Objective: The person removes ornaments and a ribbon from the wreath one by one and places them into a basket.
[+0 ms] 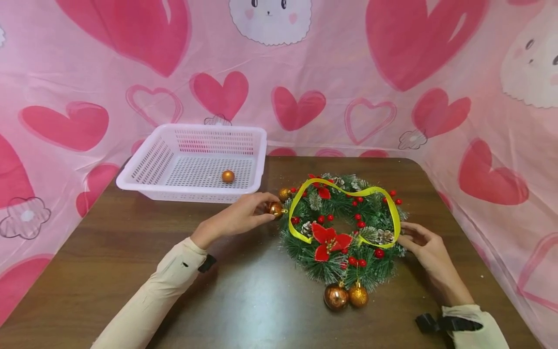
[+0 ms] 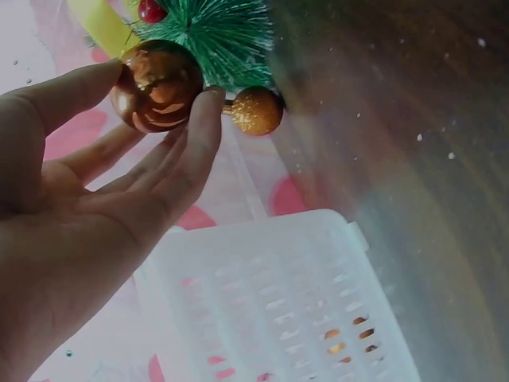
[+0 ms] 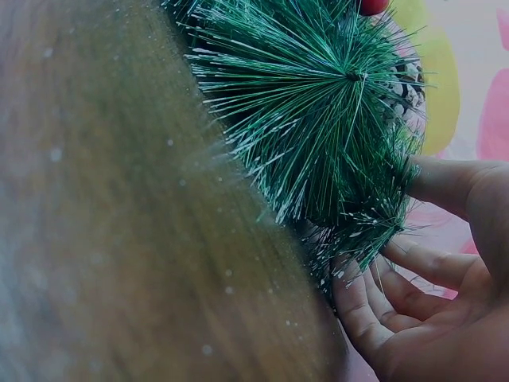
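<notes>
A green wreath [image 1: 301, 249] lies on the table, with red berries, pine cones, a red poinsettia [image 1: 330, 242] and a yellow ribbon [image 1: 394, 213] on it. At its left edge my left hand [image 1: 237, 213] pinches a shiny copper Christmas ball [image 2: 159, 86] between thumb and fingers. Close beside that ball is a glittery gold ball [image 2: 257, 111]. My right hand [image 1: 429, 252] grips the wreath's right edge; in the right wrist view its thumb [image 3: 445, 185] lies at the pine tips and the other fingers reach to the underside. A copper ball [image 1: 336, 296] and a glittery ball [image 1: 359, 294] sit at the front edge.
A white plastic basket [image 1: 192, 190] stands at the back left of the brown table [image 1: 244, 310], holding one gold ball [image 1: 228, 176]. Pink cloth [image 1: 331, 58] with hearts hangs behind and at the sides.
</notes>
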The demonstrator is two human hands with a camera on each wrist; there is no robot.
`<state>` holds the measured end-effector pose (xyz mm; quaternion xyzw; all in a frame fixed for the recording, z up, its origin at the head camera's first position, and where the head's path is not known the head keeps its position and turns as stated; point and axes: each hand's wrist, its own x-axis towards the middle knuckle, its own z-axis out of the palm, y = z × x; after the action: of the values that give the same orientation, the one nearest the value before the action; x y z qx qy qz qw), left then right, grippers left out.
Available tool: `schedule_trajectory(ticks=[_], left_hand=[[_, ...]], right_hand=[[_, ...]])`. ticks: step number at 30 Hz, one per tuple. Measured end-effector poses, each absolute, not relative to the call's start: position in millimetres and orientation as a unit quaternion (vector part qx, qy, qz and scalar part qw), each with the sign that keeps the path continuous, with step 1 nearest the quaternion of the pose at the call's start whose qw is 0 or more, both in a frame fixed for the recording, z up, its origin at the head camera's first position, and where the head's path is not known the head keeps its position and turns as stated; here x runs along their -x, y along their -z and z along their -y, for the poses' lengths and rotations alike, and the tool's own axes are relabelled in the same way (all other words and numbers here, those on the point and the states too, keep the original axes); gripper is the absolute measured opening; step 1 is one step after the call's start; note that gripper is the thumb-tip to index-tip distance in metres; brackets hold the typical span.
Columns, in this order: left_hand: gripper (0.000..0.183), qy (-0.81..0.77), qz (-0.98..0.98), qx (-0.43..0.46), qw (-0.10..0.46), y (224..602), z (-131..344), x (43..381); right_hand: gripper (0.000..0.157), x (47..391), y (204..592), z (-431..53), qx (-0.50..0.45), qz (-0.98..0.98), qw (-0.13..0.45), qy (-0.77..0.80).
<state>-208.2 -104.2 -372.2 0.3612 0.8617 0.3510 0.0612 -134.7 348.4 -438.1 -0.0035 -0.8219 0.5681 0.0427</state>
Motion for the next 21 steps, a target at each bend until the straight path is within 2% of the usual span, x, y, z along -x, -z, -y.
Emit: schedule_trajectory(ticks=[6,21], left_hand=[[0.035,-0.287,-0.877,-0.383,0.032,366,107,204],[0.029,-0.247,-0.888,-0.384,0.049,358,111,200]], right_hand=[[0.029,135,439,-349,0.009,0.834,0.042,-0.550],[0.028,134,438,-348,0.007,0.838,0.052,-0.543]])
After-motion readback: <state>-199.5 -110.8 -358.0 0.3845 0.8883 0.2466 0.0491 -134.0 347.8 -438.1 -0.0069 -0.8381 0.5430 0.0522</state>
